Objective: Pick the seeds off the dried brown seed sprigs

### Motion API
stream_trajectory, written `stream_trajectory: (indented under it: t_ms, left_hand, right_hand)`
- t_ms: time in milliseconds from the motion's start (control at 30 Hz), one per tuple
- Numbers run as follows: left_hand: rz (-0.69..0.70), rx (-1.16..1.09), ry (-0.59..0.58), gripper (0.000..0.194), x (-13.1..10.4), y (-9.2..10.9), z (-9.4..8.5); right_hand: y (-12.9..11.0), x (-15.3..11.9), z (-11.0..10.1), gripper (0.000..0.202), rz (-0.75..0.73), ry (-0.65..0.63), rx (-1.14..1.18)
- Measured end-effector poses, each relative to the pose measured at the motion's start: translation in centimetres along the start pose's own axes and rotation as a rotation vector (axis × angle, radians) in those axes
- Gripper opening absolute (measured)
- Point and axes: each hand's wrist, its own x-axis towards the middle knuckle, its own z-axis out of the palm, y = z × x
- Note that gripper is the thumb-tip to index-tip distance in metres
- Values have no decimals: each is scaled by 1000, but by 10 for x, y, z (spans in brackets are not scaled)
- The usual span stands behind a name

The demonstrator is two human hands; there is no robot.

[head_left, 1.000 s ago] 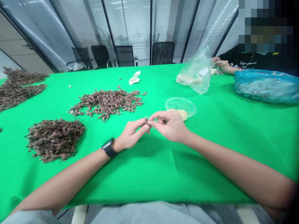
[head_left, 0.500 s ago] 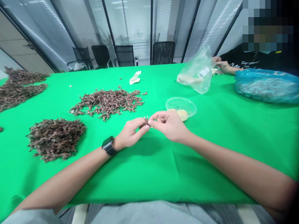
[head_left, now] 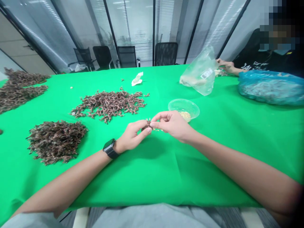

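Note:
My left hand (head_left: 134, 135), with a dark watch on its wrist, pinches a small dried brown plant piece (head_left: 148, 123) between thumb and fingers. The fingertips of my right hand (head_left: 171, 126) are closed in a pinch on the piece's right side; most of it is hidden by the fingers. Just beyond the right hand stands a clear plastic bowl (head_left: 193, 107) with pale yellowish grains in it. A few pale bits lie on the cloth below the fingers. A loose spread of similar brown pieces (head_left: 111, 103) lies beyond my left hand.
A denser brown heap (head_left: 57, 142) lies at left, with more heaps (head_left: 21, 90) farther off. White crumpled paper (head_left: 137, 79), a clear labelled bag (head_left: 199, 74) and a full blue bag (head_left: 273, 87) lie on the green cloth (head_left: 152, 177). Another person's hands (head_left: 225, 66) are at the far right.
My right hand has shifted slightly, its fingers still at the piece. More pale bits show below it. The other person has leaned to the right.

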Motion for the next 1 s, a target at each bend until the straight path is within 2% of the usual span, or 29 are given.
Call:
stream_trajectory:
  t_ms: [133,433,533,800,1000]
  left_hand:
    - [-54,-57,7,32,0,1,1]
    - [-105,-235,35,30,0,-2,4]
    - [-96,-252,29,31,1,-2,5]
    - [-98,-245,36,32,1,-1,5]
    - [-97,-234,31,32,0,0,5]
  right_hand:
    - [-1,-1,1,29,-100,48,-110]
    - [14,-5,4,18,-579,179,-475]
    - [15,-5,3,19,-683,182,-576]
    - [11,-8,0,25,-515,124,-606]
    - [10,-8,1,21,-496,132,-562]
